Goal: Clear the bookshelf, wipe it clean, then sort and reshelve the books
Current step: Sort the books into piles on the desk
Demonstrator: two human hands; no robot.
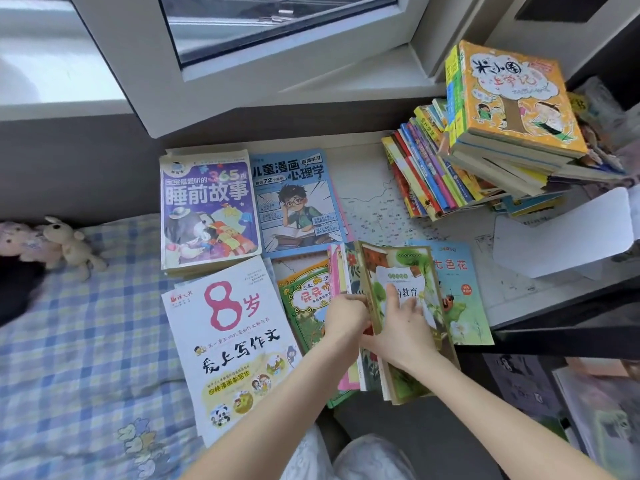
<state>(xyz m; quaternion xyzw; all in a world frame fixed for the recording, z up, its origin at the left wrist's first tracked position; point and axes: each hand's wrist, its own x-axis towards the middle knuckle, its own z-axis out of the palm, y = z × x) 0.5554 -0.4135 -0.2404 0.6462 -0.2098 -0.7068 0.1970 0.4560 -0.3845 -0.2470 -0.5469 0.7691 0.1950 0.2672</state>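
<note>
the step in hand looks like the sorting: the books are off the shelf and spread on the desk (374, 202), and no shelf is in view. both hands hold a small bundle of books (415, 261) that stands on its edge near the front of the desk, tilted a little to the right. the left hand (346, 318) has its fingers curled round the left side of the bundle. the right hand (398, 336) lies on the front cover, with thumb and fingers spread and rather straight, and presses it toward the left hand.

the bundle stands partly on a green book (304, 299) and just beside a flower book (457, 271), both lying flat. to do this well, i think it is better to knock the lower edges level on the desk first, so that no thin book slips out from the middle. the squeeze should be even from both sides, because the right hand only presses and does not hook the far edge.

it is also wise to keep away from the tall pile (502, 109) at the back right. it leans on a row of thin books (426, 174) and looks easy to tip. the big white book (228, 341) hangs partly over the desk edge toward the bed, so an elbow may push it.
</note>
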